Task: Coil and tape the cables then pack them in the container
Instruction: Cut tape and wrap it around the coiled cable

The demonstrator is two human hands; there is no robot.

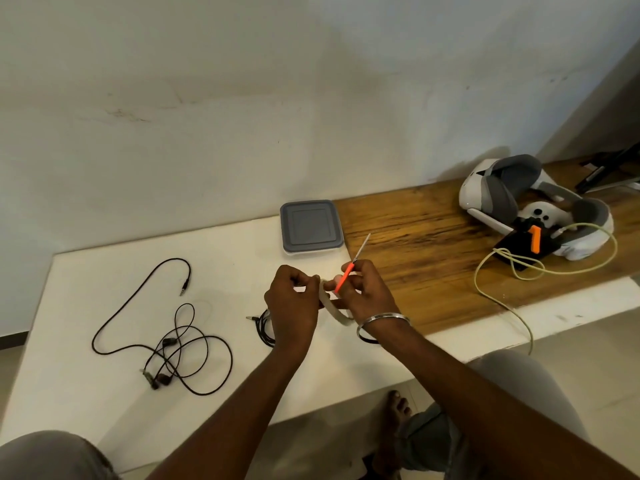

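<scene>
Head view | left grip [292, 299] pinching tape roll [333, 309] | right grip [370, 292] grasping orange scissors [346, 276] | container [311, 225] lidded behind

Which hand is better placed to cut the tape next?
Right: the right hand grips the orange-handled scissors beside the tape roll, which the left hand holds.

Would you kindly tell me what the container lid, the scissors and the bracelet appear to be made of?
The container lid is likely plastic: matte grey, with a moulded square panel. The scissors have thin blades that glint like metal, and the bright orange handles look plastic. The bracelet is probably polished metal: silvery, with sharp highlights.
</scene>
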